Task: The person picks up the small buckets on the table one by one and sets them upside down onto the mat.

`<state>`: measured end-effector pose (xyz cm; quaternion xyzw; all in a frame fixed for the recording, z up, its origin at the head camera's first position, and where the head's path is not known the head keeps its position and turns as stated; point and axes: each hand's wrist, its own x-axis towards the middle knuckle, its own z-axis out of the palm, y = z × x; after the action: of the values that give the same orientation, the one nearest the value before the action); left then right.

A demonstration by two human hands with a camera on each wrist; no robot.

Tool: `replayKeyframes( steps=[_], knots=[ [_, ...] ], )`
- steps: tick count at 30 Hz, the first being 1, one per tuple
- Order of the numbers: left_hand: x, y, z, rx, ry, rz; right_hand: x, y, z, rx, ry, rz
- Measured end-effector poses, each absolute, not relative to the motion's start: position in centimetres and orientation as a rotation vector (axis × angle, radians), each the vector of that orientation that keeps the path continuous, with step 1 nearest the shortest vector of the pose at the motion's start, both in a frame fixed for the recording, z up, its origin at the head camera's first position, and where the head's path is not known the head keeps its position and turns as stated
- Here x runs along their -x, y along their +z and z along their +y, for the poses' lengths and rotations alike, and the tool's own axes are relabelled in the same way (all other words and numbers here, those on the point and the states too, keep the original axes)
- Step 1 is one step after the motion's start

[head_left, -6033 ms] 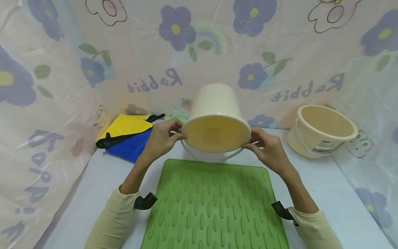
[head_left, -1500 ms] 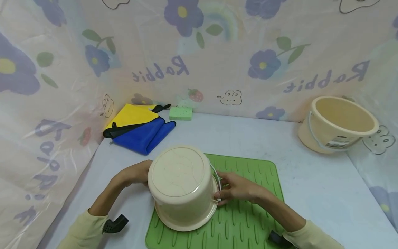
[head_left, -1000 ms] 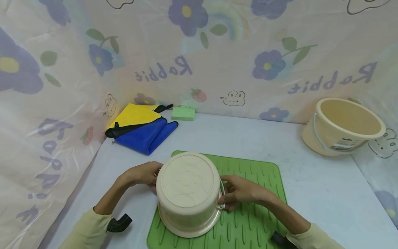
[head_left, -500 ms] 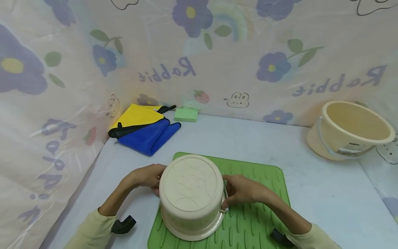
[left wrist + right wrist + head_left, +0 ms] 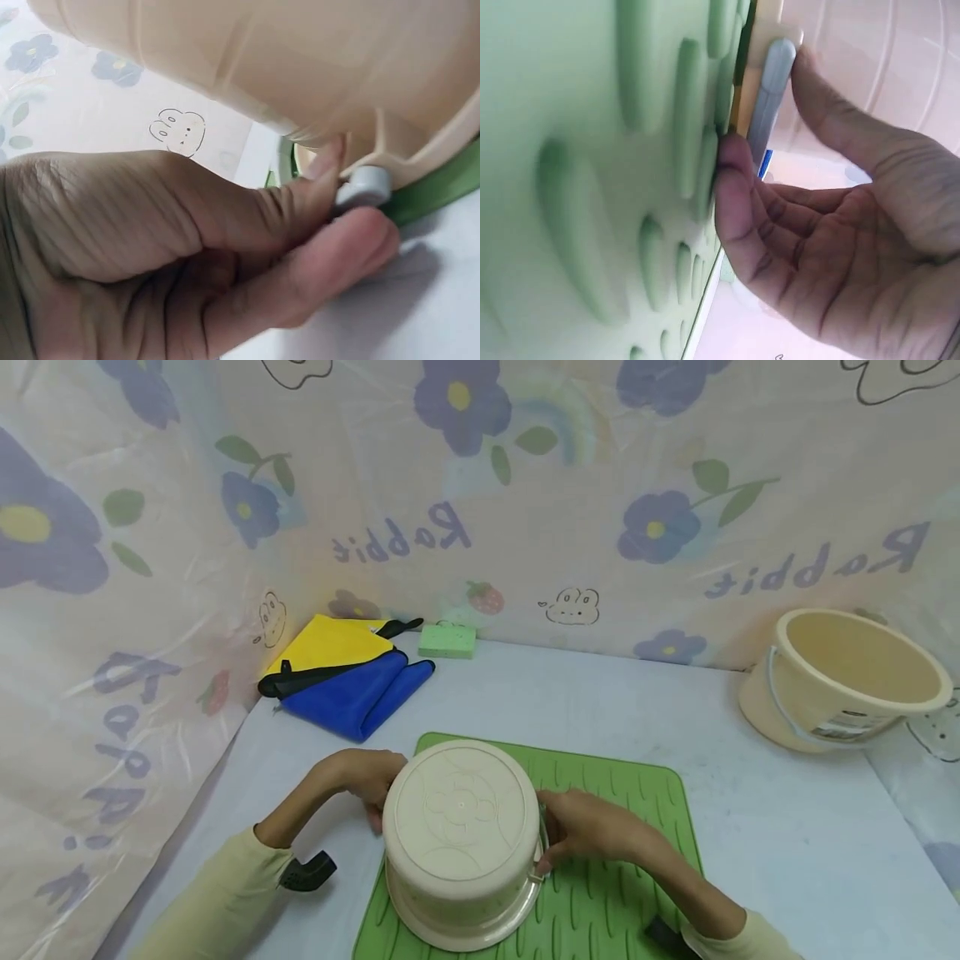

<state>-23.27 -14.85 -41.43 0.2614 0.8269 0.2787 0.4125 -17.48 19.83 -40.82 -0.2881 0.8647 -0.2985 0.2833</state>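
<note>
A cream bucket [image 5: 461, 827] stands bottom-up over the left part of a green ribbed mat [image 5: 622, 893], its rim down at the mat. My left hand [image 5: 367, 781] holds its left side. In the left wrist view, thumb and finger pinch the rim at the grey end of the handle [image 5: 367, 184]. My right hand [image 5: 592, 831] grips the opposite side. From the right wrist, the thumb lies on the rim by the grey handle [image 5: 771, 94], with curled fingertips [image 5: 735, 199] below, close against the mat. The bucket's inside is hidden.
A second cream bucket [image 5: 847, 681] stands upright at the back right, handle hanging down. A folded blue and yellow cloth [image 5: 345, 677] lies at the back left beside a green sponge [image 5: 447, 642]. A printed curtain [image 5: 525, 527] encloses the white table [image 5: 787, 827].
Six seconds ago both hands held the bucket raised, its mouth facing me. It has since been turned bottom-up and lowered onto the mat. Over the last half second it has barely moved.
</note>
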Motion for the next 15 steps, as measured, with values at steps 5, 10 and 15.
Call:
replayKeyframes(
  steps=[5, 10, 15],
  knots=[
    [23.3, -41.5, -14.1, -0.597, 0.607, 2.099, 16.7, -41.3, 19.7, 0.794, -0.782, 2.358],
    [23.4, -41.5, -13.3, -0.558, 0.524, 2.126, 16.3, -41.2, 19.9, 0.825, -0.767, 2.391],
    [23.9, -41.2, -12.8, -0.563, 0.493, 2.112, 16.2, -40.5, 20.2, 0.817, -0.771, 2.389]
  ],
)
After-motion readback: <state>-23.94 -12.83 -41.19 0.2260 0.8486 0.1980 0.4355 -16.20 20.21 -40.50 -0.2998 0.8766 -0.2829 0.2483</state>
